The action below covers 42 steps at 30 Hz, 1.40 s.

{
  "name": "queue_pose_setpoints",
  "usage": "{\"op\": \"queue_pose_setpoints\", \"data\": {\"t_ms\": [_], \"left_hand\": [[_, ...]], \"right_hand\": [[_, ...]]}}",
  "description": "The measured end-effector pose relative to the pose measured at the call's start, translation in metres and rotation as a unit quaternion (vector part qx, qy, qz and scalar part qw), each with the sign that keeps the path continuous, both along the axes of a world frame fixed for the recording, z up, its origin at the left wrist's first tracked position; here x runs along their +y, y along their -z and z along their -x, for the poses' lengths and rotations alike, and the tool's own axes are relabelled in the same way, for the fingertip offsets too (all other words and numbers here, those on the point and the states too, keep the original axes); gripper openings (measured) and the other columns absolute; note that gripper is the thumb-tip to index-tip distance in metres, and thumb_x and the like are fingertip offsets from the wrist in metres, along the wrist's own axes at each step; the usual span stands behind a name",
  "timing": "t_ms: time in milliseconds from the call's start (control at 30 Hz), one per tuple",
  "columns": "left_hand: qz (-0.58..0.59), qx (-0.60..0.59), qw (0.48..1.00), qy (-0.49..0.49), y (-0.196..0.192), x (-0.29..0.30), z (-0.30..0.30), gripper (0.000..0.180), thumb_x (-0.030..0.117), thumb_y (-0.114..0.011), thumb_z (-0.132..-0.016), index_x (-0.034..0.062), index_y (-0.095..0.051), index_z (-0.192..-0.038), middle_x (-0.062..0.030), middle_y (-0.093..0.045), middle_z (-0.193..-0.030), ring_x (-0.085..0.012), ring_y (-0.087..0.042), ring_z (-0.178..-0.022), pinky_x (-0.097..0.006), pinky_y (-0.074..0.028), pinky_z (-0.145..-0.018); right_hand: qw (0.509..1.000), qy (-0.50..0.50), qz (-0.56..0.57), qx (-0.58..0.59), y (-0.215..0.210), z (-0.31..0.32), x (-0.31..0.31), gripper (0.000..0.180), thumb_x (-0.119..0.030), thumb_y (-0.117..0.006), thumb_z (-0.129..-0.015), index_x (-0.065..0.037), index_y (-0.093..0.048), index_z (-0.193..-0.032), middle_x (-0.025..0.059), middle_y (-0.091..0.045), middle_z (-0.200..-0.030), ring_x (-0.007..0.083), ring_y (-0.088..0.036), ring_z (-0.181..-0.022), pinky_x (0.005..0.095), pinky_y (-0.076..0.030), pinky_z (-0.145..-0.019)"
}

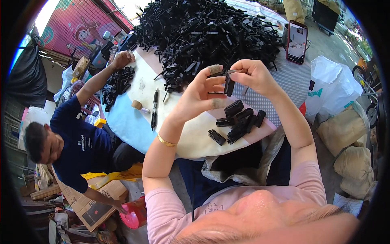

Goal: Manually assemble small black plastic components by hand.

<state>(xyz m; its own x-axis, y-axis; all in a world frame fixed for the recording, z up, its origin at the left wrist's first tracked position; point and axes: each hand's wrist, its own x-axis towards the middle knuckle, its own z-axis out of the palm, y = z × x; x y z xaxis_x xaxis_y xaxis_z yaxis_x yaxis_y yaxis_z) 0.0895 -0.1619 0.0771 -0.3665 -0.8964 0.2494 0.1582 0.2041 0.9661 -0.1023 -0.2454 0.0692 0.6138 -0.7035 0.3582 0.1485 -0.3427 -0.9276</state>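
Observation:
Over the table, my right hand (256,77) pinches a small black plastic part (229,84) between thumb and fingertips. My left hand (201,95), tan tape wrapped on its thumb and one finger, curls around the part's other side. A thin black piece shows between its thumb and fingers; just where the two pieces meet is hard to make out. Below my hands lies a small group of black plastic parts (243,122), several of them tightly clustered. A large heap of similar black parts (211,36) rises just beyond my fingers.
A black pen (154,110) and a tan tape roll (137,105) lie left on the table. A phone (296,42) stands upright at the far right. Another person (81,138) sits at the left, one hand by a smaller pile of parts (118,85). Sacks (343,128) fill the right side.

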Motion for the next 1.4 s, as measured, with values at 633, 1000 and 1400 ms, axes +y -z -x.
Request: {"op": "queue_pose_setpoints", "data": {"t_ms": [633,1000,1400], "left_hand": [[-0.057,0.059,0.984,-0.155,0.018,-0.006,0.014,0.016,0.003,-0.064,-0.077,-0.0004,-0.050,-0.086,-0.0068,-0.060,-0.080,-0.0124,-0.060,-0.074,-0.022,-0.048,-0.067],[0.034,-0.042,0.958,-0.282,0.027,-0.001,0.020,0.023,-0.002,-0.063,-0.076,-0.0020,-0.052,-0.097,-0.0084,-0.061,-0.085,-0.0123,-0.059,-0.076,-0.023,-0.049,-0.068],[0.098,-0.135,0.923,-0.347,0.032,-0.011,0.027,0.016,0.002,-0.067,-0.073,-0.0003,-0.057,-0.085,-0.0061,-0.060,-0.078,-0.0082,-0.054,-0.068,-0.022,-0.047,-0.062]], "right_hand": [[0.999,-0.003,0.026,0.026,-0.001,-0.006,0.006,0.011,-0.006,-0.051,-0.084,0.001,-0.059,-0.087,-0.0018,-0.054,-0.068,0.0035,-0.046,-0.062,0.0166,-0.038,-0.054],[0.992,0.030,0.083,0.085,-0.002,-0.017,0.021,0.011,-0.007,-0.055,-0.082,0.002,-0.061,-0.083,0.0041,-0.059,-0.065,0.0061,-0.051,-0.059,0.0207,-0.042,-0.053],[0.984,0.084,0.144,0.056,0.006,-0.015,0.008,0.014,-0.011,-0.056,-0.081,0.002,-0.061,-0.079,0.0051,-0.057,-0.061,0.0069,-0.049,-0.057,0.0213,-0.040,-0.051]]}}
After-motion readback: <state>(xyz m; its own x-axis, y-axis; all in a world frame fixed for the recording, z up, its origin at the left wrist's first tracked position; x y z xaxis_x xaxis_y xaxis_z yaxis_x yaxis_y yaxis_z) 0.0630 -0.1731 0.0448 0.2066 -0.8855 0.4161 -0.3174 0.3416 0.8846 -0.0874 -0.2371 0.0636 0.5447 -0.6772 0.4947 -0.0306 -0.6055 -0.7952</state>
